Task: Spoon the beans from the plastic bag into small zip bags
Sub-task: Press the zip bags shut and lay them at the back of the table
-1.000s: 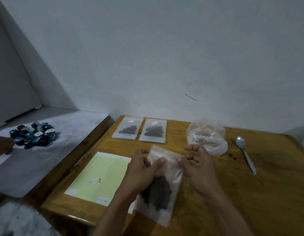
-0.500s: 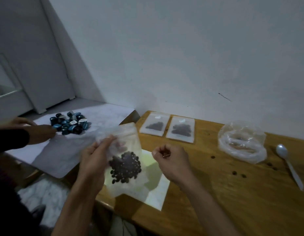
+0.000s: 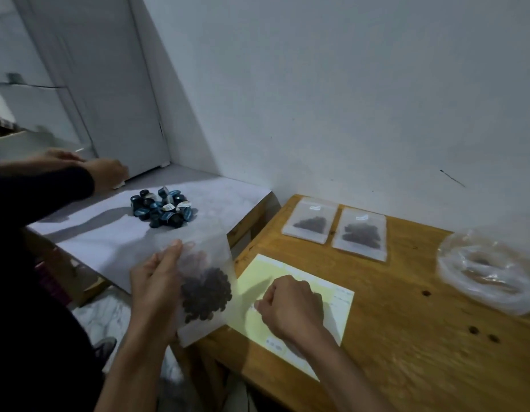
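Observation:
My left hand [image 3: 157, 292] grips a small clear zip bag [image 3: 209, 257] upright by its left side, past the left edge of the wooden table [image 3: 406, 352]. Dark beans [image 3: 206, 292] fill the bag's lower half. My right hand [image 3: 290, 307] is curled over a pale yellow sheet [image 3: 326, 322], its fingertips pinching a small white label there. The big crumpled plastic bag [image 3: 489, 275] lies at the right edge. Two filled zip bags [image 3: 309, 223] [image 3: 360, 233] lie flat side by side near the wall. No spoon is in view.
Three loose beans [image 3: 474, 330] lie on the wood near the plastic bag. To the left is a lower surface under white paper [image 3: 109, 233] with a pile of blue capsules [image 3: 161, 208]. Another person's hands [image 3: 106, 173] work at its far side.
My left hand has carried the bean-filled zip bag off to the left, and my right hand let go of it and dropped onto the yellow sheet. My view swung left.

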Tool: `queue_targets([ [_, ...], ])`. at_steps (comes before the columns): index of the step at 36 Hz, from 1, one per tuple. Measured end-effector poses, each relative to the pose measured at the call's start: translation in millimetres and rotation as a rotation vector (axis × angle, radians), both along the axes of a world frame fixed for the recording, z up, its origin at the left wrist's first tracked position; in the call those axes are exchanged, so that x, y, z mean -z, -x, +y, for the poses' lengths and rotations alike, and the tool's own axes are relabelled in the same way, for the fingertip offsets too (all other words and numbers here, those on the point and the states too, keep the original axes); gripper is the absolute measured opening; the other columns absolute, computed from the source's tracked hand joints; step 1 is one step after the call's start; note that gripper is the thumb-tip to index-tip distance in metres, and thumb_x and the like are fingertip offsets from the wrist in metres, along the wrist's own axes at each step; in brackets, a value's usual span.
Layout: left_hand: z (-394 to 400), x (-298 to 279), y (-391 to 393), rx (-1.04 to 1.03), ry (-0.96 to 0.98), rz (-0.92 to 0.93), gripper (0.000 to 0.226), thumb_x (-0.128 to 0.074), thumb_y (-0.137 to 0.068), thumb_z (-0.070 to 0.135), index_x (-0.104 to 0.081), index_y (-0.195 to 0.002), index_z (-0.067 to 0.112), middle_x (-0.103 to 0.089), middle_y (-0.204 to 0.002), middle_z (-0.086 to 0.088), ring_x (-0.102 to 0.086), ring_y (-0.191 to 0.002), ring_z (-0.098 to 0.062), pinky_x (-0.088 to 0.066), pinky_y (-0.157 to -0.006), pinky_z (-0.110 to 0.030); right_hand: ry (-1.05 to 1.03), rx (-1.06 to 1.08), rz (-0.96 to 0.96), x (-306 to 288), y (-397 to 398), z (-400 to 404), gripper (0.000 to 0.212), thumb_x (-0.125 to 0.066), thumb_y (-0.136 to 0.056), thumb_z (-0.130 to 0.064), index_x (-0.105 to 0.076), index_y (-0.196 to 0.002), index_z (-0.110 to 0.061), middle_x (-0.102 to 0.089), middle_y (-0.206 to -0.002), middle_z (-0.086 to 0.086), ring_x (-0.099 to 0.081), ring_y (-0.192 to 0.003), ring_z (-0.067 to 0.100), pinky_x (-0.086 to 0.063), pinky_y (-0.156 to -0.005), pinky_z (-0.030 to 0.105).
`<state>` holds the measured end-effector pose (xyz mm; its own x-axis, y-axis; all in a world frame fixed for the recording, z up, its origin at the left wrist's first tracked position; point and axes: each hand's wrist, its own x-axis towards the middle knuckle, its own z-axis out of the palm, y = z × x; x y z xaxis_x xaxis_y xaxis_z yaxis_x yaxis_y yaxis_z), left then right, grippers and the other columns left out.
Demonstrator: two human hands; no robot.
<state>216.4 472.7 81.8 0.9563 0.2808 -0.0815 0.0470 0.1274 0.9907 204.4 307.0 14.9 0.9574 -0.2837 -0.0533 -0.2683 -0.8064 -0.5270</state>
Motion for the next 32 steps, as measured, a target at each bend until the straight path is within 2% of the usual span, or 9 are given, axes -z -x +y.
queue_targets([
  [5, -6.4, 0.7, -1.0, 0.043, 0.016, -0.012, 0.024, -0.056, -0.099, 0.027, -0.072, -0.089, 0.013, -0.075, -0.076, 0.0, -0.07, -0.063, -0.003, -0.044, -0.061, -0.026, -0.007, -0.015, 0.011, -4.2, 2.3, 0.1, 0.013, -0.07, -0.089, -0.034, -0.07, -0.084, -0.022, -0.07, -0.087, -0.003, -0.063, -0.089, 0.021, -0.05, -0.089, 0.041],
  [7, -9.3, 0.2, -0.8, 0.06, 0.026, -0.005, 0.024, -0.056, -0.099, 0.027, -0.072, -0.089, 0.013, -0.076, -0.072, 0.003, -0.071, -0.064, -0.005, -0.048, -0.057, -0.026, -0.094, -0.045, -0.001, -9.0, 6.7, -5.9, 0.014, -0.067, -0.092, -0.03, -0.069, -0.08, -0.023, -0.07, -0.081, -0.007, -0.064, -0.081, 0.015, -0.054, -0.08, 0.038],
  [9, -11.1, 0.2, -0.6, 0.078, 0.025, -0.005, 0.025, -0.056, -0.099, 0.027, -0.073, -0.089, 0.013, -0.076, -0.07, 0.004, -0.071, -0.067, -0.01, -0.052, -0.062, -0.031, -0.225, -0.054, -0.04, -15.2, 12.5, -16.2, 0.018, -0.066, -0.093, -0.03, -0.066, -0.076, -0.024, -0.068, -0.076, -0.009, -0.064, -0.072, 0.008, -0.058, -0.072, 0.035],
  [13, -18.9, 2.6, 0.7, 0.129, 0.033, 0.0, 0.031, -0.056, -0.099, 0.031, -0.074, -0.089, 0.008, -0.077, -0.079, -0.002, -0.071, -0.085, -0.023, -0.051, -0.072, -0.037, -0.441, -0.041, -0.276, -39.8, 26.5, -36.5, 0.018, -0.069, -0.091, -0.033, -0.067, -0.076, -0.023, -0.066, -0.072, -0.007, -0.06, -0.067, -0.001, -0.048, -0.058, 0.013],
  [16, -35.6, 3.6, 3.9, 0.205, 0.023, 0.01, 0.034, -0.056, -0.098, 0.033, -0.074, -0.09, 0.005, -0.078, -0.084, -0.005, -0.074, -0.086, -0.024, -0.053, -0.077, -0.039, -0.513, -0.113, -0.408, -62.1, 33.5, -43.3, 0.018, -0.071, -0.089, -0.032, -0.067, -0.074, -0.022, -0.066, -0.073, -0.007, -0.059, -0.072, 0.001, -0.048, -0.063, 0.016],
  [20, -65.1, 1.2, 11.1, 0.368, 0.018, 0.03, 0.034, -0.053, -0.1, 0.033, -0.074, -0.098, 0.008, -0.078, -0.094, -0.007, -0.076, -0.088, -0.023, -0.052, -0.081, -0.044, -0.425, -0.125, -0.464, -71.0, 31.6, -46.1, 0.018, -0.072, -0.089, -0.033, -0.067, -0.076, -0.023, -0.065, -0.072, -0.009, -0.059, -0.07, 0.005, -0.048, -0.062, 0.02],
  [25, -95.2, -1.8, 18.6, 0.449, -0.01, 0.019, 0.032, -0.056, -0.098, 0.039, -0.079, -0.091, 0.018, -0.078, -0.097, -0.007, -0.073, -0.099, -0.025, -0.05, -0.097, -0.059, -0.335, -0.016, -0.502, -66.5, 34.4, -60.7, 0.016, -0.072, -0.088, -0.035, -0.068, -0.077, -0.024, -0.067, -0.075, -0.01, -0.06, -0.072, 0.003, -0.05, -0.063, 0.021],
  [28, -110.4, -2.4, 24.3, 0.499, -0.026, 0.0, 0.034, -0.054, -0.099, 0.039, -0.079, -0.093, 0.018, -0.078, -0.096, -0.008, -0.074, -0.096, -0.023, -0.053, -0.093, -0.055, -0.323, 0.039, -0.507, -63.0, 40.5, -72.3, 0.015, -0.071, -0.089, -0.035, -0.067, -0.077, -0.025, -0.066, -0.075, -0.011, -0.06, -0.071, 0.002, -0.052, -0.063, 0.023],
  [32, -125.7, 0.3, 28.2, 0.543, -0.044, -0.047, 0.032, -0.053, -0.1, 0.033, -0.079, -0.093, 0.015, -0.078, -0.09, -0.007, -0.075, -0.084, -0.014, -0.053, -0.072, -0.036, -0.271, 0.092, -0.513, -59.6, 46.9, -86.5, 0.015, -0.07, -0.089, -0.036, -0.066, -0.077, -0.028, -0.065, -0.077, -0.013, -0.06, -0.073, 0.001, -0.051, -0.062, 0.02],
])
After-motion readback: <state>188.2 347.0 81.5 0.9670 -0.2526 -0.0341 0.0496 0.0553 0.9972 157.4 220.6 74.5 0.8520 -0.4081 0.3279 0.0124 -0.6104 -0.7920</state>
